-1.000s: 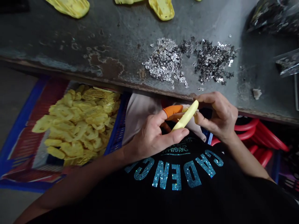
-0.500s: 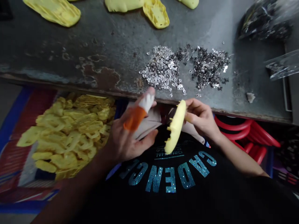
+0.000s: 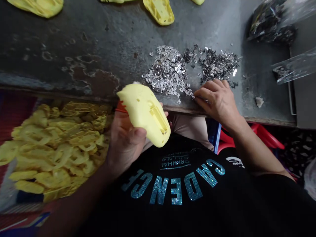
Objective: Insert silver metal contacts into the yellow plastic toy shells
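My left hand [image 3: 127, 141] is wrapped round a yellow plastic shell [image 3: 145, 112], with the thumb on its near side. A long slot and small holes show in the shell's face; orange and white coverings are on the fingers behind it. At the table's front edge, the fingertips of my right hand [image 3: 216, 98] are pinched together beside loose silvery metal pieces [image 3: 169, 70]. Whether a piece is between those fingertips is too small to tell. A darker pile of similar small metal pieces [image 3: 217, 64] lies just beyond the right hand.
Yellow shells, one of them an open shell [image 3: 160, 11], lie along the far side of the metal table [image 3: 106, 49]. Clear bags of dark parts [image 3: 271, 23] are at the right. Below left is a crate heaped with yellow plastic parts [image 3: 59, 138]; red rings [image 3: 225, 140] sit below right.
The yellow shell has passed from my right hand to my left and turned its slotted face toward me. My right hand has moved up onto the table edge by the metal pieces.
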The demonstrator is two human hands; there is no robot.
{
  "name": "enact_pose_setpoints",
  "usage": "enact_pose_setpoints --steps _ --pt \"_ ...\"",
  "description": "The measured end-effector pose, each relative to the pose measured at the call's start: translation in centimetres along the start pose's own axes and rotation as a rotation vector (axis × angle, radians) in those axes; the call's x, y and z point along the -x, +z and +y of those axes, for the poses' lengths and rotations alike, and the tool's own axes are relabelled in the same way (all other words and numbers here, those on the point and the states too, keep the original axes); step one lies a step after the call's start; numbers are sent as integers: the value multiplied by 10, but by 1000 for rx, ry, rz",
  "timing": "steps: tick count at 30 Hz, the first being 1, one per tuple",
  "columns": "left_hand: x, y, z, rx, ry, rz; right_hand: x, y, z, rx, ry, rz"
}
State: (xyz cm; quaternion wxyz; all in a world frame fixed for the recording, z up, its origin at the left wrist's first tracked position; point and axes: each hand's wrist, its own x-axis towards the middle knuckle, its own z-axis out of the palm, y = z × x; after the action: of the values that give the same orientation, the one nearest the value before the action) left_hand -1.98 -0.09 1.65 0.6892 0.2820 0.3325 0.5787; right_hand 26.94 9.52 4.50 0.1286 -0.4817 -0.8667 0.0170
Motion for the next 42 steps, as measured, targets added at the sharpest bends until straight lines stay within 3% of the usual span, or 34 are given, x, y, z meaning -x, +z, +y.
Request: enact_pose_setpoints --steps 6,10,13,15,18,20,31,36,42 --pt "-1 -1 -11 26 -39 -67 -15 7 0 240 -208 -67" --pt "-1 11 -11 84 -161 -22 -20 8 4 133 -164 -66" --pt "-1 20 -12 164 -291 -15 -19 -2 -2 -118 -61 58" --pt "0 23 -14 202 -365 -65 -14 -13 -13 -452 -29 113" --pt "3 23 -19 235 -421 -134 -7 -31 -33 -884 -23 -16" --pt "6 23 -20 241 -435 -163 -4 -37 -44 -979 -33 -115" --pt "12 36 -19 160 -414 -189 3 -45 -54 -783 -146 -111" --pt "11 36 -23 108 -423 -77 9 -51 -58 -589 -166 -97" --pt "12 38 -27 126 -384 -42 11 -51 -60 -429 -183 -81"
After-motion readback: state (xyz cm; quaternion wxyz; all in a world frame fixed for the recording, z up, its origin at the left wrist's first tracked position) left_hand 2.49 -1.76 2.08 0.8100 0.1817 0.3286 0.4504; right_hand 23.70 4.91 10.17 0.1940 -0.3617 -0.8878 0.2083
